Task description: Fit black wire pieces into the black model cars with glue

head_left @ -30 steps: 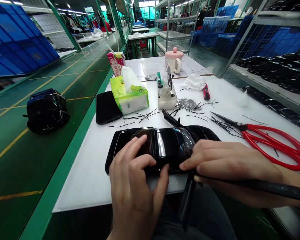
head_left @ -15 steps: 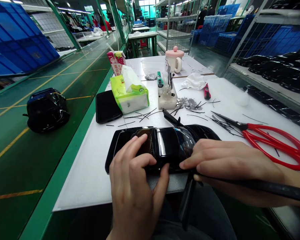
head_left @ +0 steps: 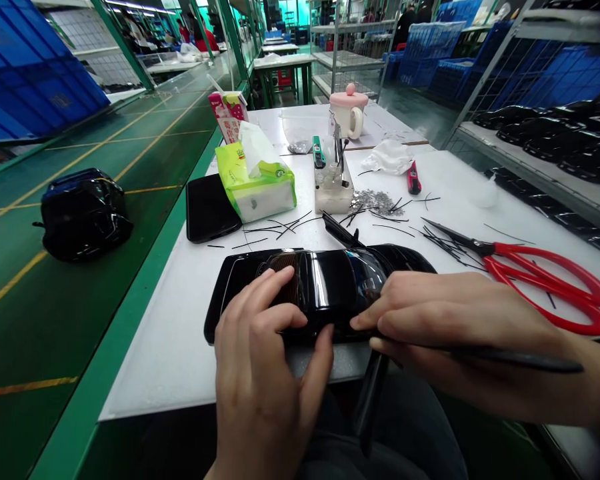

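A glossy black model car [head_left: 329, 280] lies sideways across the near edge of the white table, its doors swung out. My left hand [head_left: 273, 360] rests over its left part, fingertips on the top and thumb at the near side, holding it. In my right hand [head_left: 445, 317] is a slim black tool [head_left: 525, 359], its handle sticking out to the right and its tip hidden at the car's near side. The right fingertips touch the car beside the open near door [head_left: 370, 400].
Red-handled scissors [head_left: 545, 267] lie at the right, near scattered black strips [head_left: 445, 245]. Farther back are a tissue pack [head_left: 260, 183], a black phone [head_left: 210, 208], a clear block [head_left: 334, 190], a lidded mug [head_left: 349, 113] and a red cutter [head_left: 413, 179]. Another black body [head_left: 83, 213] sits on the green belt.
My right hand has shifted slightly left along the car, and the tool's handle has swung so its end now shows. The left hand keeps its hold. The whole view has moved a little.
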